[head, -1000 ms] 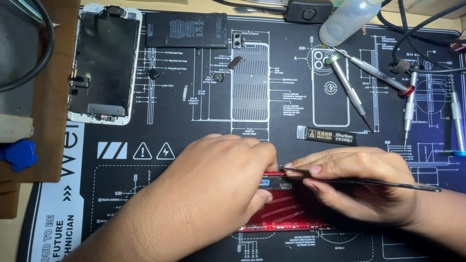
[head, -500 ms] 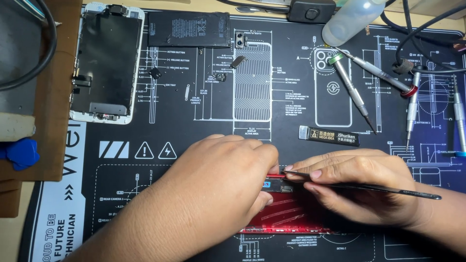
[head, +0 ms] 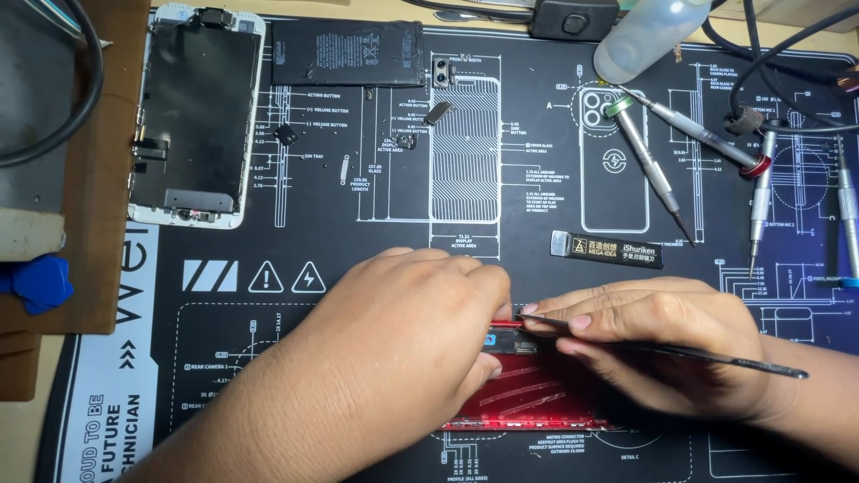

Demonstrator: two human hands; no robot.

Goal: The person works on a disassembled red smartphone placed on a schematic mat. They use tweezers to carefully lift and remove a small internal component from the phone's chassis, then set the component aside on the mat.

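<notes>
My left hand point(head: 394, 349) lies over the left part of a red phone housing point(head: 528, 394) on the dark repair mat point(head: 376, 241) and holds it down. My right hand point(head: 653, 344) grips thin black tweezers point(head: 716, 358); their tip touches the housing's top edge between my two hands. Most of the housing is hidden under my hands.
A detached phone screen point(head: 192, 112) lies at the mat's top left, a flat black battery point(head: 347, 52) beside it. Small camera parts point(head: 438, 73) and screws lie mid-mat. Several screwdrivers point(head: 646, 165), a clear bottle point(head: 649, 36) and a small black strip point(head: 607, 249) sit right. A blue pick point(head: 36, 282) lies far left.
Both hands stay on the red housing; the tweezers' tip has shifted only slightly. The view has drifted a little.
</notes>
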